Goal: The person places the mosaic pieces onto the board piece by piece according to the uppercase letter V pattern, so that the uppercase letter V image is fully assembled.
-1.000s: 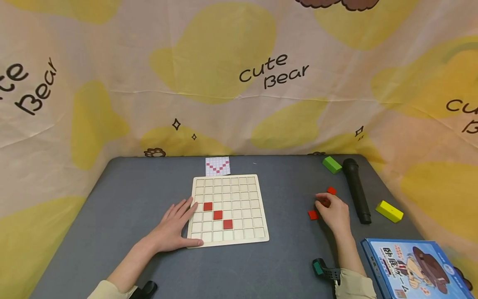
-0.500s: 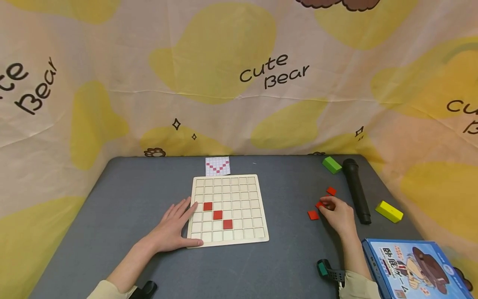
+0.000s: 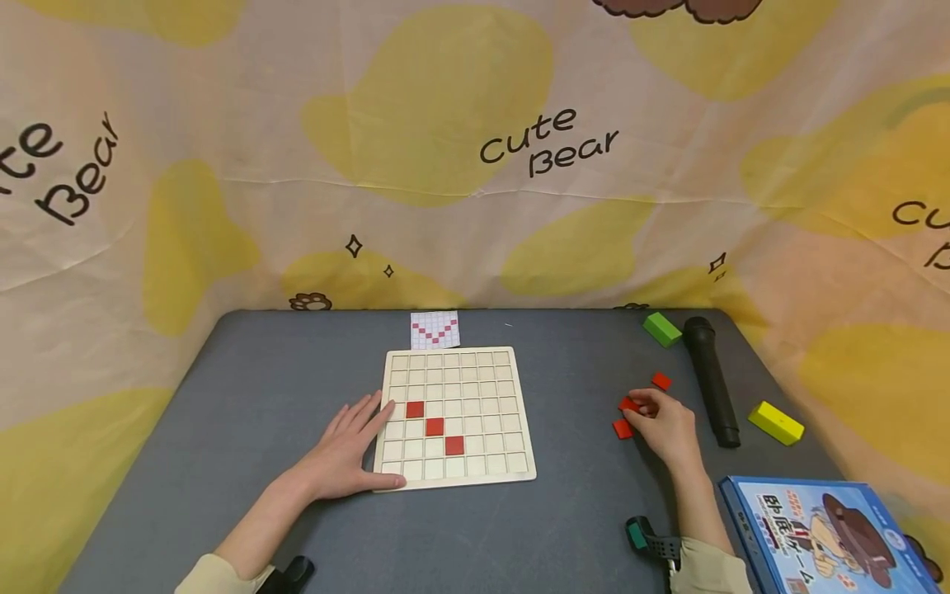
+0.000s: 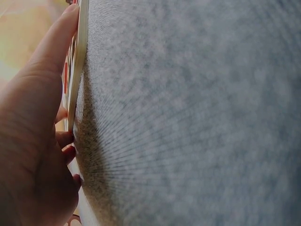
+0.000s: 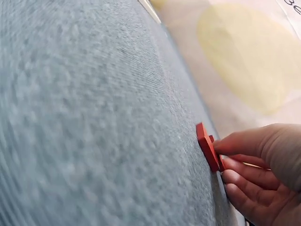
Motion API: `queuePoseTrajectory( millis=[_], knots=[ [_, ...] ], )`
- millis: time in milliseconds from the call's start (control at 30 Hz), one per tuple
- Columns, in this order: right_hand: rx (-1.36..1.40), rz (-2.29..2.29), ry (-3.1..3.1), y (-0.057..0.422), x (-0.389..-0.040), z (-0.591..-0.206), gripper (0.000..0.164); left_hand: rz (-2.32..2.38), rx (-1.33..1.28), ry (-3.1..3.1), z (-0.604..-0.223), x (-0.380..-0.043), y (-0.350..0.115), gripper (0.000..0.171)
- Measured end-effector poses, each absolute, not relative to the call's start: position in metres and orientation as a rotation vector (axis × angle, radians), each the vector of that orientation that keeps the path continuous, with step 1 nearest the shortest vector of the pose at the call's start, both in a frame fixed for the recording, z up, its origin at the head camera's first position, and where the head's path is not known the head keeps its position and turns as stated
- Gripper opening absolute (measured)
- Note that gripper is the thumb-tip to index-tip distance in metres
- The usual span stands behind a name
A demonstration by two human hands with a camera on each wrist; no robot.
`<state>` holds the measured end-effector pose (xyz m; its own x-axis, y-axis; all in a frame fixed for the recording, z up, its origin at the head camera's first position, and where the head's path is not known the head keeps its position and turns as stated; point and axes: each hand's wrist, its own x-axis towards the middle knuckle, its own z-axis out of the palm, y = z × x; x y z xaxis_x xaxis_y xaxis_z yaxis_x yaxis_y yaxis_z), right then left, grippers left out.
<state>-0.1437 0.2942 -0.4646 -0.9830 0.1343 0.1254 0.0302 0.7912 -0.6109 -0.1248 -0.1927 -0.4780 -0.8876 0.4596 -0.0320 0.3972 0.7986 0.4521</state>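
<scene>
A cream grid board (image 3: 482, 388) lies on the table with three red square tiles, one of them the lowest tile (image 3: 454, 445), set in a diagonal. My left hand (image 3: 337, 458) rests against the board's left side, thumb over the front left corner and fingers spread along the edge. In the left wrist view the thumb (image 4: 51, 52) lies along the board's rim (image 4: 81, 52). To the right, my right hand (image 3: 671, 429) pinches a red tile (image 3: 627, 404) at thumb and fingertips. Loose red tiles lie beside it, one in front (image 3: 623, 429) and one behind (image 3: 662, 380).
Behind the board lies a card (image 3: 435, 330) with a pink V pattern on a grid. At the right are a green block (image 3: 662, 329), a black microphone-shaped object (image 3: 712, 384), a yellow block (image 3: 776, 423) and a blue box (image 3: 831, 532). A printed cloth hangs behind the table.
My right hand has shifted slightly right and then back left, and the red tile at its fingertips has come into view, moving a little left. My left hand stays on the board.
</scene>
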Motion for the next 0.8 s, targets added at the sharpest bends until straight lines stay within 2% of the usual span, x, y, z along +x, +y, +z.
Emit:
queuePoseTrajectory(
  millis=[267,800],
  knots=[
    [-0.09,0.998,-2.787,0.276,-0.153,-0.463,0.028,0.674,0.668,2.848,-0.478,-0.125,-0.192,0.118],
    [0.074,1.178,-2.736,0.205,-0.17,-0.461,0.027,0.656,0.662,2.851,-0.477,-0.124,-0.192,0.122]
  ],
)
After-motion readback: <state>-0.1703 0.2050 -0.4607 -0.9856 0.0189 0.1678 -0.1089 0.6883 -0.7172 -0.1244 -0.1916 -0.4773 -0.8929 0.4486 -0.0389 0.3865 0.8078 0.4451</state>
